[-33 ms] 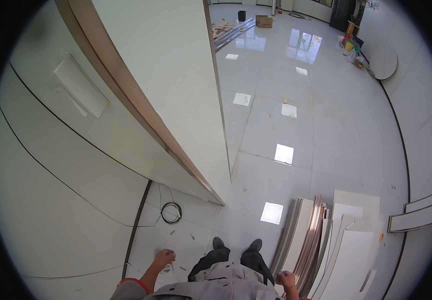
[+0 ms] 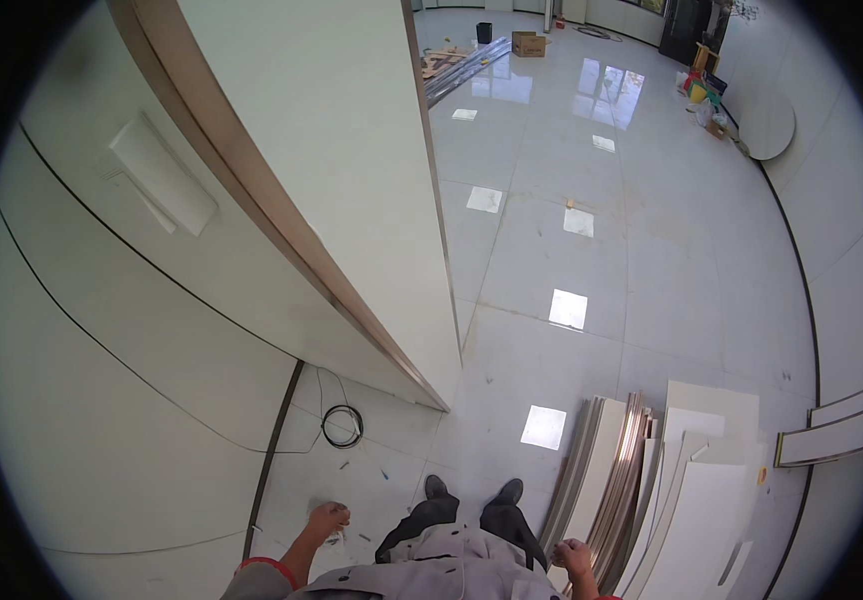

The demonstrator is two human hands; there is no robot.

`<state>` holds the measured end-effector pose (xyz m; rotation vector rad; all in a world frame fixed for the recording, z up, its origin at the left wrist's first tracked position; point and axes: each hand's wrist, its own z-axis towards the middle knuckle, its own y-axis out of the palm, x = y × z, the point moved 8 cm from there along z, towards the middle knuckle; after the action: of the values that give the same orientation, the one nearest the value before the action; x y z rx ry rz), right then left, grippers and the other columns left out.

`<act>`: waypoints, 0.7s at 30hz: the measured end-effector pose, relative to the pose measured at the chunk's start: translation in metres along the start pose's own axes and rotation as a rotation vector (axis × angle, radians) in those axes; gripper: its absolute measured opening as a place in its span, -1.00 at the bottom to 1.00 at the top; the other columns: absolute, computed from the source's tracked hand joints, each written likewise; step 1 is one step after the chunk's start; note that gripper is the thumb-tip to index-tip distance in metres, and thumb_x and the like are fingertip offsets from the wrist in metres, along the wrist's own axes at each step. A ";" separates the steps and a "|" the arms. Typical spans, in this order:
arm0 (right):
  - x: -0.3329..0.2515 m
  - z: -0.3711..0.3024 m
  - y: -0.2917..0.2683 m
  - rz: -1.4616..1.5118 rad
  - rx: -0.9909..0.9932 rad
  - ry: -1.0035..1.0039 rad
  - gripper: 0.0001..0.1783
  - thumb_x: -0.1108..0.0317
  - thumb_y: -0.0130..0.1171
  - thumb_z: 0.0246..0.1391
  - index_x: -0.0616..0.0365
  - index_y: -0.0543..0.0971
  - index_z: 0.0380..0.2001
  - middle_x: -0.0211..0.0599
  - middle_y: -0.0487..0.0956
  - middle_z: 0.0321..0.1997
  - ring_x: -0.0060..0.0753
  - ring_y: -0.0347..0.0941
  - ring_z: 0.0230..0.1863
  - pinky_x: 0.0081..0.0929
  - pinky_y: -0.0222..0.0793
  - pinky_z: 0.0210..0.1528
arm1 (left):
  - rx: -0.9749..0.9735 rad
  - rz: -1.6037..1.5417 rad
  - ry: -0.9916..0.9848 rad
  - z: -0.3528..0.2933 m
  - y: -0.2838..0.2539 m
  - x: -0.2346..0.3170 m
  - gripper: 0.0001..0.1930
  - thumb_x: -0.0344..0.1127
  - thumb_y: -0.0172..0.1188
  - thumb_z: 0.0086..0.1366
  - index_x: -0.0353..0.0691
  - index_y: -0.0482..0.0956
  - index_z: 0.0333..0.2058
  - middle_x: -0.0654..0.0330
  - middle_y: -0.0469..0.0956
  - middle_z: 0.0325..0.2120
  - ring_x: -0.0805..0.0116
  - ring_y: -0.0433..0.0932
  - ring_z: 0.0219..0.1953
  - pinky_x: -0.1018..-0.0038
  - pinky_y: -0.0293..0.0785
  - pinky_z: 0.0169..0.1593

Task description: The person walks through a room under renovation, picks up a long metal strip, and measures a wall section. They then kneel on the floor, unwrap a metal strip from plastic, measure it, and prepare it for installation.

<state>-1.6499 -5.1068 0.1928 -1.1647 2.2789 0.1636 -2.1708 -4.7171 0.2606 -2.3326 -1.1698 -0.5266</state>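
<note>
Your left hand (image 2: 328, 520) hangs low by your hip with the fingers curled loosely inward; something small and pale seems to sit in them, but it is too small to say what, so you cannot tell whether that hand grips anything. Your right hand (image 2: 576, 556) is balled into a fist, fingers together, and nothing shows in it; it hangs just beside the near end of the stacked panels (image 2: 652, 480), which lie flat on the floor and run away from that fist, white boards outermost and copper-coloured strips between them.

Ahead of your left hand, on the tiled floor (image 2: 642, 250), lies a small black wire coil (image 2: 343, 426), with a thin wire trailing from it. Small scraps lie scattered between the coil and that hand. Above the coil rises the big white wall panel (image 2: 332, 170), its brown edge slanting down to a corner ahead of your shoes (image 2: 472, 490). Further left of your left hand stands a curved white wall carrying a pale rectangular cover plate (image 2: 164, 180).

Far beyond both hands, a brown cardboard box (image 2: 529, 43) and a black bin (image 2: 484, 32) sit beside long metal rails (image 2: 464, 68). Far off to the right, brightly coloured items stand by a round white tabletop (image 2: 770, 124) leaning on the wall.
</note>
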 end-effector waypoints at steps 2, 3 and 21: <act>-0.025 0.005 -0.007 0.012 0.003 -0.045 -0.74 0.31 0.16 0.15 0.34 0.56 -0.26 -0.22 0.60 -0.44 -0.35 0.60 -0.48 -0.44 0.59 -0.43 | 0.003 0.027 -0.052 -0.012 0.008 -0.019 -0.61 -0.15 0.29 0.23 -0.36 0.58 -0.11 0.14 0.62 -0.31 0.38 0.63 -0.29 0.44 0.56 -0.25; -0.043 0.005 -0.011 0.017 0.004 -0.067 -0.74 0.31 0.16 0.15 0.34 0.55 -0.25 -0.22 0.59 -0.44 -0.35 0.60 -0.47 -0.44 0.59 -0.43 | -0.002 0.036 -0.075 -0.016 0.012 -0.031 -0.61 -0.14 0.30 0.23 -0.36 0.59 -0.12 0.14 0.62 -0.32 0.37 0.63 -0.30 0.43 0.56 -0.26; -0.002 0.052 -0.202 0.199 0.145 0.041 -0.83 0.35 0.12 0.15 0.25 0.53 -0.41 -0.27 0.56 -0.54 -0.39 0.56 -0.58 -0.46 0.55 -0.56 | -0.107 0.199 0.137 0.008 0.180 0.122 -0.56 -0.11 0.23 0.27 -0.31 0.53 -0.02 0.15 0.62 -0.25 0.36 0.62 -0.21 0.44 0.55 -0.19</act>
<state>-1.4695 -5.2115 0.1792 -0.8755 2.3976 0.0494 -1.9537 -4.7292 0.2751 -2.4258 -0.8557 -0.6789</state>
